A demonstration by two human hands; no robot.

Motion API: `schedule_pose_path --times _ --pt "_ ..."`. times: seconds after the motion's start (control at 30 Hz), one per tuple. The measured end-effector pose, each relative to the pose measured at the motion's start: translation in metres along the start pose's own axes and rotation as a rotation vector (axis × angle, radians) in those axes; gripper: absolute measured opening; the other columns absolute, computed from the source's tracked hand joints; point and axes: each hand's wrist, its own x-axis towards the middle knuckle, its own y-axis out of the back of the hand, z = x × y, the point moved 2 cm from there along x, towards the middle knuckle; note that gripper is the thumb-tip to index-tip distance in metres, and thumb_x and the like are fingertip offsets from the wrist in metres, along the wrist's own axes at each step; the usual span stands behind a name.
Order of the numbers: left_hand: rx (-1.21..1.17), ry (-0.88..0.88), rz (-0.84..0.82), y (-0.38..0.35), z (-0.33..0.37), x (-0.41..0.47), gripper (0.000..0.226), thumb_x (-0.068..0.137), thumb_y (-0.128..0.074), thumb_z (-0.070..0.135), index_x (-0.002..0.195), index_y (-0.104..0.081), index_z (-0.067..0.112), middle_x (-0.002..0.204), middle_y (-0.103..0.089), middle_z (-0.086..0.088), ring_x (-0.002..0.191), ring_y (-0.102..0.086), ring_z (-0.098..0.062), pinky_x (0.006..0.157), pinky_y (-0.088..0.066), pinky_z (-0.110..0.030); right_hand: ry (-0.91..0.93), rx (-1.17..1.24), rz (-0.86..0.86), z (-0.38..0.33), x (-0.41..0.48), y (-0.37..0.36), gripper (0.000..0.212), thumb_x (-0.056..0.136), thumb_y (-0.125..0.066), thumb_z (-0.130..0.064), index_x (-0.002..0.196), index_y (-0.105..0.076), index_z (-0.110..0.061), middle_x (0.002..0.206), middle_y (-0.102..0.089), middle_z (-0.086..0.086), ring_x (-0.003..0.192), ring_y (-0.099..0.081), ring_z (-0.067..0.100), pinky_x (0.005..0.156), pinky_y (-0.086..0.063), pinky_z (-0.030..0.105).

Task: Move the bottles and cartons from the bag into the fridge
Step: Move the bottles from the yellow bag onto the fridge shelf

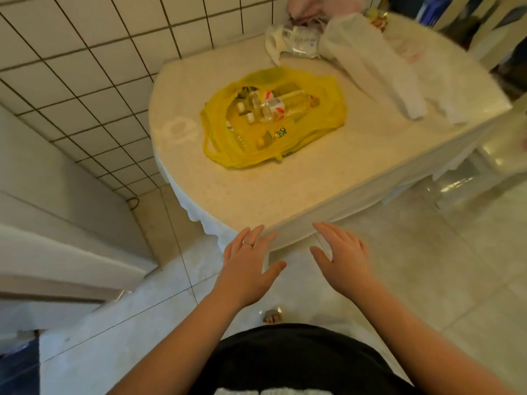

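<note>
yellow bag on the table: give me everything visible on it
The yellow bag is thin, see-through plastic, lying slack and flat on the table, handle loops at its near left end. Clear bottles with red-and-white labels lie inside, with smaller items too blurred to name. A small print marks its near side. Only the table touches it from outside.

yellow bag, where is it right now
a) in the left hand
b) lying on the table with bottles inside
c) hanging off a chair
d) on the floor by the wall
b: the yellow bag lies flat on the table with clear bottles showing in its open mouth, while the left hand and right hand are open and empty near the table's front edge.
</note>
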Motion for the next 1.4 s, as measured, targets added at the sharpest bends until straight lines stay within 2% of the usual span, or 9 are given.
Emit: schedule_pose_path --times 0.37,0.53,0.67,0.8,0.97,1.07,1.2,1.33,1.4 --pt "-0.115 0.22 0.1 0.015 0.026 0.123 0.06 0.096 -0.043 0.057 0.15 -0.024 0.041 0.162 -0.012 0.011 0.148 -0.005 -0.015 0.118 -0.012 -0.04 0.177 0.034 -0.071 0.04 0.168 0.049 0.053 0.096 -0.052 -0.04 0.146 -0.039 -0.035 0.15 -0.041 -0.011 0.139 -0.034 0.018 0.111 -0.024 0.041" --pt "-0.299 0.299 0.205 0.023 0.056 0.192 0.059 0.094 -0.053 0.052 0.147 -0.036 0.034 0.158 -0.027 0.003 0.145 -0.02 -0.017 0.118 -0.021 -0.037 0.307 0.025 -0.113 0.054 0.236 0.081 0.052 0.095 -0.055 -0.038 0.145 -0.043 -0.033 0.148 -0.044 -0.009 0.137 -0.036 0.018 0.11 -0.026 0.039" --pt "-0.383 0.339 0.343 0.034 0.069 0.238 0.06 0.087 -0.051 0.059 0.138 -0.049 0.027 0.144 -0.048 0.001 0.134 -0.04 -0.02 0.113 -0.033 -0.035 0.385 0.045 -0.126 0.051 0.29 0.104 0.049 0.095 -0.057 -0.036 0.142 -0.046 -0.03 0.147 -0.046 -0.007 0.136 -0.038 0.021 0.109 -0.028 0.041" --pt "-0.296 0.469 0.504 0.045 0.067 0.275 0.05 0.089 -0.059 0.045 0.132 -0.055 0.018 0.133 -0.058 -0.007 0.124 -0.049 -0.025 0.103 -0.037 -0.033 0.479 0.145 -0.117 0.038 0.342 0.119 0.048 0.089 -0.058 -0.036 0.136 -0.055 -0.025 0.138 -0.056 0.0 0.128 -0.049 0.028 0.105 -0.039 0.048" --pt "-0.366 0.59 0.486 0.058 0.06 0.316 0.047 0.093 -0.059 0.041 0.133 -0.054 0.018 0.131 -0.058 -0.01 0.121 -0.053 -0.027 0.1 -0.041 -0.035 0.594 0.08 -0.182 0.007 0.404 0.12 0.046 0.092 -0.059 -0.034 0.137 -0.053 -0.024 0.138 -0.056 0.003 0.128 -0.048 0.029 0.106 -0.037 0.052" --pt "-0.57 0.696 0.443 0.059 0.054 0.332 0.04 0.094 -0.059 0.038 0.126 -0.057 0.015 0.122 -0.064 -0.01 0.113 -0.059 -0.028 0.093 -0.047 -0.036 0.656 -0.061 -0.233 -0.013 0.439 0.114 0.045 0.093 -0.056 -0.034 0.137 -0.052 -0.025 0.141 -0.053 0.002 0.13 -0.045 0.028 0.108 -0.036 0.05" --pt "-1.035 0.913 0.371 0.045 0.046 0.343 0.034 0.094 -0.059 0.039 0.112 -0.061 0.01 0.107 -0.068 -0.007 0.097 -0.063 -0.024 0.084 -0.049 -0.031 0.766 -0.249 -0.242 -0.037 0.479 0.099 0.043 0.095 -0.053 -0.038 0.137 -0.052 -0.029 0.14 -0.055 0.001 0.127 -0.049 0.027 0.104 -0.039 0.047" --pt "-1.585 1.037 0.426 0.021 0.048 0.359 0.025 0.091 -0.065 0.035 0.108 -0.066 0.016 0.111 -0.071 -0.012 0.089 -0.066 -0.027 0.061 -0.047 -0.027 0.802 -0.442 -0.31 -0.047 0.511 0.08 0.043 0.095 -0.05 -0.041 0.136 -0.05 -0.028 0.136 -0.055 0.004 0.122 -0.051 0.031 0.099 -0.043 0.044" --pt "-1.666 1.052 0.493 0.013 0.046 0.369 0.035 0.086 -0.071 0.038 0.113 -0.067 0.016 0.111 -0.071 -0.01 0.094 -0.067 -0.025 0.067 -0.052 -0.03 0.811 -0.458 -0.332 -0.047 0.522 0.069 0.043 0.094 -0.051 -0.041 0.134 -0.049 -0.027 0.137 -0.052 0.005 0.123 -0.05 0.031 0.1 -0.043 0.046"
